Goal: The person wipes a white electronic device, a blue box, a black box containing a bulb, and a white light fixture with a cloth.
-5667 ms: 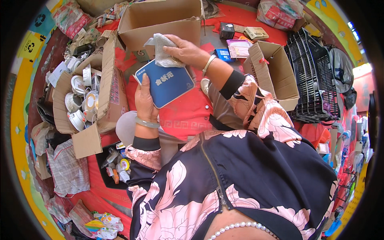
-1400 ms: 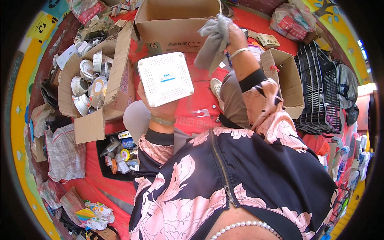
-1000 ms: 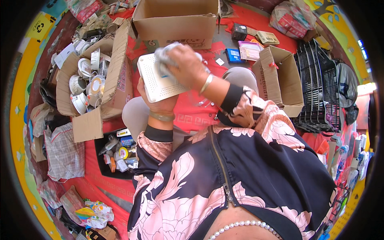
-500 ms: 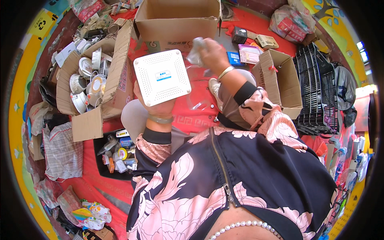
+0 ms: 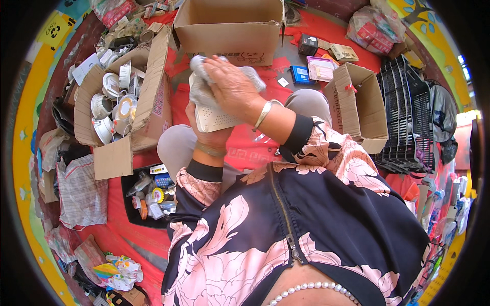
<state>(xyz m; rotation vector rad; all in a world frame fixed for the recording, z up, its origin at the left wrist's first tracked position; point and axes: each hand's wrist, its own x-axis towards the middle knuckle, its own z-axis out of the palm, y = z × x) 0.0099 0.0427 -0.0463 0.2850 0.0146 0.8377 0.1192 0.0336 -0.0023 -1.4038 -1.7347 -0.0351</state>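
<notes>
A flat white square device with small vent holes point(image 5: 213, 118) is held up in front of me by my left hand point(image 5: 209, 136), which grips its lower edge from beneath. My right hand point(image 5: 232, 86) lies across the device's top face and presses a crumpled grey cloth point(image 5: 204, 92) onto it. The cloth and hand hide most of the device's upper half. A metal bangle sits on my right wrist and a thin band on my left.
An open cardboard box point(image 5: 232, 24) stands just beyond my hands. Another box point(image 5: 122, 102) at the left holds several round light fittings. A smaller empty box point(image 5: 360, 104) and black plastic crates point(image 5: 408, 117) are at right. A black tray of small items point(image 5: 150, 196) lies by my left knee.
My right hand, lifted off to the device's upper right half a second ago, has come back down with the cloth onto its white face. The left hand keeps holding the device.
</notes>
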